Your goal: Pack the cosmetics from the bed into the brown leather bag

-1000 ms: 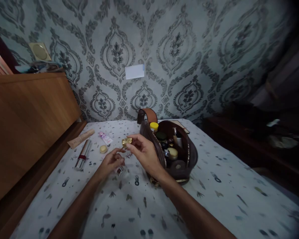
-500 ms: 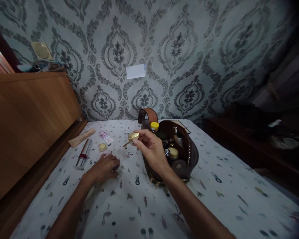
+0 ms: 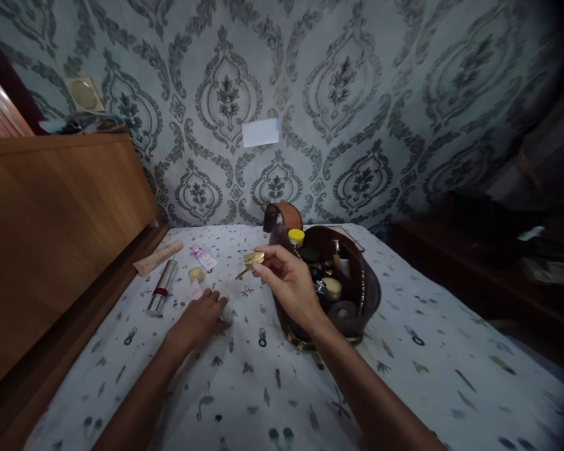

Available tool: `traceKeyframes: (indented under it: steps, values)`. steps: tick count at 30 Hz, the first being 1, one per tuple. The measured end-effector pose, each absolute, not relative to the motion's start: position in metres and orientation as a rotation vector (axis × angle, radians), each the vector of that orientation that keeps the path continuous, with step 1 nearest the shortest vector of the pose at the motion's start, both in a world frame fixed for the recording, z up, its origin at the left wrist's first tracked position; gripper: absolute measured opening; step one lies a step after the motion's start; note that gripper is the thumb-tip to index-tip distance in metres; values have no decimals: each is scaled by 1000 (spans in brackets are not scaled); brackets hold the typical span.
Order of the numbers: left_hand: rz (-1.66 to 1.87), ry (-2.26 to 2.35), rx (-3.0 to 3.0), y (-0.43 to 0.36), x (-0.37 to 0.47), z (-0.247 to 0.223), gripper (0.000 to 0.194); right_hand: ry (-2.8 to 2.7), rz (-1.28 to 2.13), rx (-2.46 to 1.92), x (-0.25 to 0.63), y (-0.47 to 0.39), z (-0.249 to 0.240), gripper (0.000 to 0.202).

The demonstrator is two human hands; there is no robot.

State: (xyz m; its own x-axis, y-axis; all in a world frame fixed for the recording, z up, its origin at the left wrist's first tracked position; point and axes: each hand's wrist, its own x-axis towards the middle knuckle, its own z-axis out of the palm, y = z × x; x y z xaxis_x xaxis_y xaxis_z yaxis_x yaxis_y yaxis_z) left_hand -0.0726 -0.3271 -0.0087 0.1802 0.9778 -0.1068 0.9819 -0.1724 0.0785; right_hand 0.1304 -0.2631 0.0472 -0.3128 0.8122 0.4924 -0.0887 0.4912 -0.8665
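Between the thumb and fingers of my right hand [image 3: 289, 282] is a gold item [image 3: 254, 259] with a thin stick-like part pointing down-left, held up in front of a brown bag [image 3: 371, 291]. The open bag holds a yellow-lidded jar [image 3: 296, 237], a pale round lid [image 3: 331, 288] and several other cosmetics. My left hand [image 3: 201, 319] is low over the patterned sheet, fingers curled; what they hold, if anything, is hidden. Just beyond it lie a small pale pink item [image 3: 195, 290], a small gold-lidded jar [image 3: 196, 274] and a pink-and-white tube [image 3: 203, 257].
On the left of the sheet [image 3: 244, 401] lie a silver cylinder [image 3: 163, 288] with a red band and a beige tube [image 3: 158, 258]. A wooden cabinet [image 3: 66, 238] borders the left side. Behind is a patterned wall; dark furniture [image 3: 489, 282] stands at the right.
The pale pink item now shows beyond my left hand, whose fingers are more drawn in. The gold item in my right hand is slightly tilted. The view has shifted a little.
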Motion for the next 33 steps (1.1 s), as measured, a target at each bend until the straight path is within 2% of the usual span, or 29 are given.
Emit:
traceKeyframes:
  steps: [13, 20, 26, 33]
  values:
    - [85, 2386, 2223, -319, -72, -22, 36, -1691, 1012, -634, 130, -263, 47, 24]
    - [230, 2042, 2448, -314, -27, -27, 21, -1725, 958, -636, 133, -268, 54, 20]
    - [542, 1808, 2425, -282, -19, -64, 34, -1736, 926, -650, 142, -271, 64, 19]
    - [744, 1909, 2413, -251, -18, -91, 42, -1728, 971, -642, 165, -273, 79, 16]
